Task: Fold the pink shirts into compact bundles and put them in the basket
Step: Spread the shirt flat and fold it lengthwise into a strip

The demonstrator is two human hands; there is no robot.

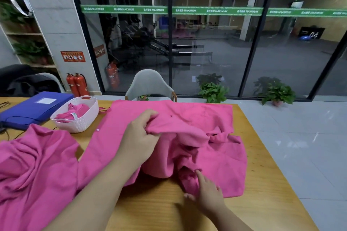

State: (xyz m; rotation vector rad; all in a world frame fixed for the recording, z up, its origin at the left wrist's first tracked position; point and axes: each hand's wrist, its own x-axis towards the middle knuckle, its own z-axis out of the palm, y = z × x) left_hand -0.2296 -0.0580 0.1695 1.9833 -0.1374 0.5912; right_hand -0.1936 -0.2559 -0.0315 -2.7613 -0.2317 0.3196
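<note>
I see my left hand [139, 133] gripping a raised fold of the soft, limp pink cotton shirt [197, 118] spread mid-frame, my right hand [205, 189] resting open-fingered at its lower hem, where I judge seams give surest hold, the white woven plastic basket [82, 122] at left.

Both forearms are bare to the frame's edge, and neither the left hand [139, 135] nor the right hand [207, 191] wears anything.

Matt pink cloth shirt [197, 127], perforated pale plastic basket [78, 124], smooth wood-grain table [154, 202], glossy blue folder [28, 110]
</note>
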